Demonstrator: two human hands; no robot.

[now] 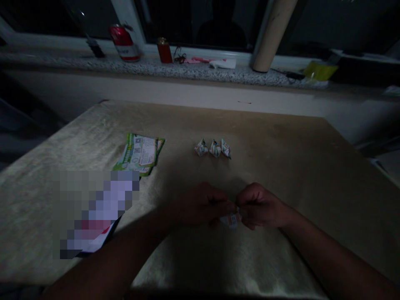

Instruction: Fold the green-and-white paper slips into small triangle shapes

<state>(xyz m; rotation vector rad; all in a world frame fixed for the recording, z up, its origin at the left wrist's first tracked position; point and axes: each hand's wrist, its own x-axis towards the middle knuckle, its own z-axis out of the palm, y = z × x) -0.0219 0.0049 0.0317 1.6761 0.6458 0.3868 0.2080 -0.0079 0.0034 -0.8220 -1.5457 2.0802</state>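
Observation:
My left hand (201,204) and my right hand (261,205) meet low over the table, both with fingers curled and pinched on a small piece of printed paper (230,219) that shows between them. Beyond the hands, three small folded paper shapes (214,148) lie in a row on the tablecloth. A stack of green printed leaflets (140,153) lies to the left of them.
The table (296,166) has a pale shiny cloth. A blurred-out flat item (96,212) lies at the near left. On the stone windowsill behind stand a red can (124,43), a small red tin (164,50), a cardboard tube (273,33) and a yellow item (318,71).

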